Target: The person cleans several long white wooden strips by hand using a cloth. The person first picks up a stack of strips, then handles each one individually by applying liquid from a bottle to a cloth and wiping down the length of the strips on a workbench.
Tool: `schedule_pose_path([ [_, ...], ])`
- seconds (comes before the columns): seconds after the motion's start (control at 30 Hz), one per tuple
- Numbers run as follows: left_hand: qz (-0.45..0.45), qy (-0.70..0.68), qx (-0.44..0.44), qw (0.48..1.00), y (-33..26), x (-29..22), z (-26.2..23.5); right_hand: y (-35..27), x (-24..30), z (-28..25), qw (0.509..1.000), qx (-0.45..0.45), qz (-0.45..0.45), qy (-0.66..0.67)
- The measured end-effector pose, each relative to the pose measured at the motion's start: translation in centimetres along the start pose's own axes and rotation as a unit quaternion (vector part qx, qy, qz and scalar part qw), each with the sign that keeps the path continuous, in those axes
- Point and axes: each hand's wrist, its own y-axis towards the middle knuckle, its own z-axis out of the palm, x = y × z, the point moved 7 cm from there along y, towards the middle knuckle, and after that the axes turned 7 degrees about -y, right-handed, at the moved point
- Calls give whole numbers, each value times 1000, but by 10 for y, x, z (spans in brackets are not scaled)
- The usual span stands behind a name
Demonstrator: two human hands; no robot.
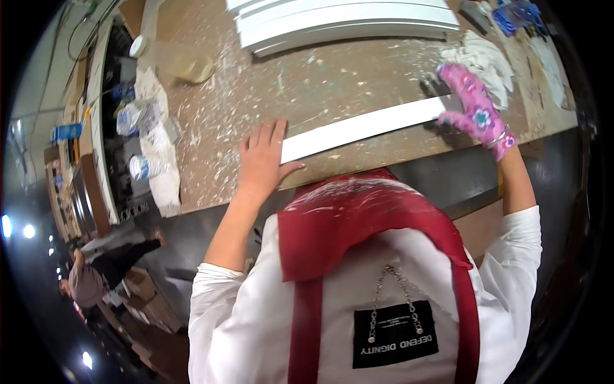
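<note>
A long, narrow white board (368, 130) lies on the paint-spattered worktable (307, 83), close to its near edge and slightly raised toward the right. My bare left hand (261, 157) rests at the board's left end, fingers stretched out on the tabletop and thumb spread to the side below the end. At the other end is my right hand (476, 112) in a pink flowered glove. Its fingers and thumb are spread apart, with the board's right end between them; whether the palm presses on that end is hard to tell.
White boards (345, 29) are stacked at the table's far side. A crumpled white cloth (483, 61) lies beyond my right hand. On the left are a plastic jug (192, 67), a paper cup (144, 168) and a plastic bag (135, 118). Another person (96, 275) is in the left background.
</note>
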Motion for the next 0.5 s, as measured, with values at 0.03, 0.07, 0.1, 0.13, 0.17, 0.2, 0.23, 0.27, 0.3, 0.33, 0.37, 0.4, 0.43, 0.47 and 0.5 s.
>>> schedule_pose_path([
  [0.03, -9, 8, 6, 1000, -9, 10, 0, 0, 17, 12, 996, 34, -54, -55],
  [0.07, -34, -38, 34, 998, -19, 21, 4, -1, 19, 31, 992, 116, -39, 12],
  [0.1, -56, -87, 57, 993, -26, 30, 8, -3, 14, 45, 991, 132, -21, 21],
  [0.13, -58, -102, 58, 991, -28, 32, 12, -7, 10, 54, 994, 106, -32, -18],
  [0.17, -63, -102, 58, 991, -28, 36, 10, -10, 6, 60, 994, 79, -41, -57],
  [0.2, -41, -108, 50, 992, -28, 37, 9, -6, 11, 59, 994, 81, -50, -58],
  [0.23, -18, -113, 42, 992, -27, 38, 8, -6, 13, 60, 992, 103, -25, -65],
  [0.27, -25, -114, 39, 992, -24, 44, 9, -8, 14, 61, 989, 125, 1, -73],
  [0.3, -20, -118, 49, 992, -22, 49, 7, -6, 19, 62, 991, 125, 4, -57],
  [0.33, -12, -123, 61, 990, -19, 55, 6, -7, 21, 63, 994, 96, -12, -56],
  [0.37, -20, -119, 59, 991, -16, 65, 6, -8, 25, 63, 996, 67, -27, -55],
  [0.4, -6, -119, 38, 992, -16, 71, 6, -3, 36, 61, 996, 66, -38, -48],
  [0.43, 12, -119, 19, 993, -13, 75, 4, 2, 42, 57, 995, 98, 1, -25],
  [0.47, 3, -129, 35, 991, -11, 79, 3, 4, 46, 57, 991, 131, 39, -2],
  [0.5, 1, -124, 34, 992, -6, 82, 0, -1, 48, 60, 991, 129, 36, 0],
])
